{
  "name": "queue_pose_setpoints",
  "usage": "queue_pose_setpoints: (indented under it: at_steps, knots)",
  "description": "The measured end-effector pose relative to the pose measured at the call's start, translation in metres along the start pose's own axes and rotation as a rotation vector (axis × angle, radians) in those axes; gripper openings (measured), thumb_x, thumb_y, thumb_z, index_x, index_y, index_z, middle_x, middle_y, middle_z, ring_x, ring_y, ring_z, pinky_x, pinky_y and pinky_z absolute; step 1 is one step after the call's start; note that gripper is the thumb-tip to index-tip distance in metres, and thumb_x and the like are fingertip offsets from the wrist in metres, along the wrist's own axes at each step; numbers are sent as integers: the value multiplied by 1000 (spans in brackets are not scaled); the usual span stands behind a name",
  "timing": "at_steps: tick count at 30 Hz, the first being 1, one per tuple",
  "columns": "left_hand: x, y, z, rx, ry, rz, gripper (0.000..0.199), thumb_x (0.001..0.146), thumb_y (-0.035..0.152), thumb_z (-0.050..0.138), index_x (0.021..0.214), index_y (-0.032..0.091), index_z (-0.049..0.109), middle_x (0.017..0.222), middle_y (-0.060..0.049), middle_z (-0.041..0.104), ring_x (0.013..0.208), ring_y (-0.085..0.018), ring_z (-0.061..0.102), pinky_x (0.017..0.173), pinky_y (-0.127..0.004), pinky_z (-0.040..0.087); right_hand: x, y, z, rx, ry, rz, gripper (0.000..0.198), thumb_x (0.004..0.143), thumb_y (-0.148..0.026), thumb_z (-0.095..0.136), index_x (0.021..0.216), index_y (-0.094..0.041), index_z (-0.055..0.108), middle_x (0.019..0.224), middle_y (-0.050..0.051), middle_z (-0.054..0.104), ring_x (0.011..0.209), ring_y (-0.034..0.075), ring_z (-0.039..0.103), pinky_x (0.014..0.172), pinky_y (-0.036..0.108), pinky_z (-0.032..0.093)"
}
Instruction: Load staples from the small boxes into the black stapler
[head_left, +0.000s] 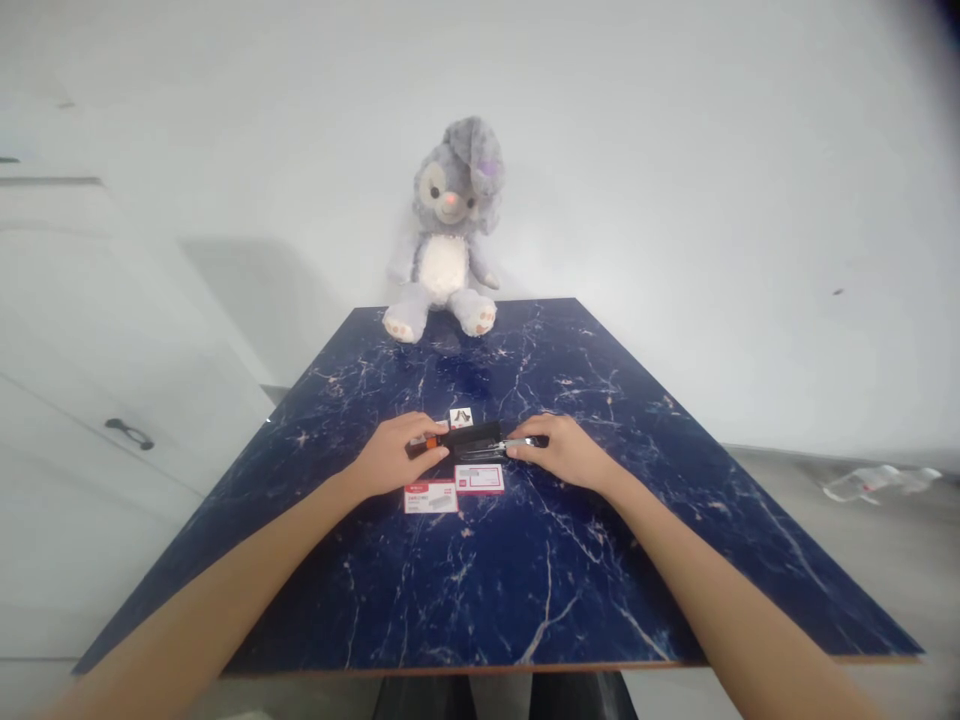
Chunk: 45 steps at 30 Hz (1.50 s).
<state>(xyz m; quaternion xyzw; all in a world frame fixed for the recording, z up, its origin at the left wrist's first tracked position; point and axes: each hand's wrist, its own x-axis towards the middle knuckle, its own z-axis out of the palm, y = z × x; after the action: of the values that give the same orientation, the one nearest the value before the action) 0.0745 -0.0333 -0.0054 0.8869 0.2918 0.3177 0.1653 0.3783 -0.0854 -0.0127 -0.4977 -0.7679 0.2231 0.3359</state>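
Note:
Over the middle of the blue table lies a black stapler (477, 436) with an orange part near its left end and metal parts at its right end. My left hand (394, 452) is closed on the left end, thumb and fingers pinching it. At the other end, the fingertips of my right hand (574, 455) grip the metal part. Just in front are two small red-and-white boxes, a left box (430, 498) and a right box (480, 480). A third small box (460, 417) with a dark picture on it sits behind the stapler, partly hidden.
A grey plush rabbit (442, 265) sits at the far edge of the marble-patterned table (480, 590), against the white wall. To the left stands a white cabinet with a dark handle (129, 433). Clear plastic bottles (874, 482) lie on the floor at right.

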Motion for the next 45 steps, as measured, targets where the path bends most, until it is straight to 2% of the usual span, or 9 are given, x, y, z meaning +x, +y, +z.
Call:
queue_pose_setpoints:
  at_steps: [13,33,41,45]
  knots:
    - [-1,0,0,36,-17,40,19,87,32,63,101,21,66,95,-7,70,85,-19,64,81,-33,49,1,6,-2,97,-34,131,25,82,-49,69,94,-29,78,98,0,76,85,21,70,80,34,53]
    - [0,5,-1,68,-51,30,13,90,30,59,98,20,60,88,-3,63,77,-15,59,73,-30,49,1,6,-2,139,-87,114,30,82,-51,68,98,-27,78,104,2,74,93,22,68,87,34,51]
    - [0,7,0,63,-61,15,14,90,31,58,99,20,60,89,-3,62,78,-15,58,74,-30,48,2,1,-1,43,-87,119,24,84,-45,67,95,-26,77,101,2,75,91,20,68,85,32,50]
    - [1,7,-7,71,-137,-19,17,89,30,58,103,21,60,94,-3,63,81,-16,58,77,-31,48,1,-5,-5,-50,-73,141,30,79,-43,71,103,-25,73,104,2,74,89,19,67,81,30,49]
